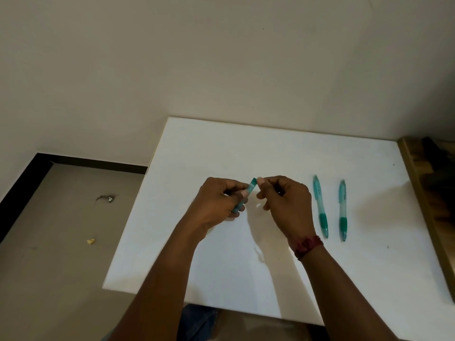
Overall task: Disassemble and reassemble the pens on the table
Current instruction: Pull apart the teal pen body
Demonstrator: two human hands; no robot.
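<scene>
We have a teal pen barrel point(246, 196) held above the middle of the white tabletop point(221, 148), tilted so its upper end points toward the right hand. Our left hand point(219, 201) is wrapped around its lower part, fingers point(242, 208) clamped on the plastic, with the top end showing past the thumb. Our right hand point(283, 200) meets that top end with thumb and forefinger pinched together; whether they grip a small part or only press on the barrel's end we cannot tell, since the hand hides it. A tiny pale speck point(258, 205) lies on the tabletop just below the hands, too small to identify.

We judge the barrel to be light, stiff and smooth: translucent plastic that will slip if held loosely and may crack if bent. The rubbery dark-green grip zone is the safest place to hold; twisting and pulling should run along the pen's axis, not across it. Any spring or refill inside will be small and prone to rolling off.

To the right, well apart from the hands, two whole pens lie side by side on the tabletop, the nearer pen point(320, 205) and the farther pen point(342, 210), tips toward us, not touching each other. Beyond them runs a wooden edge point(428, 205).
</scene>
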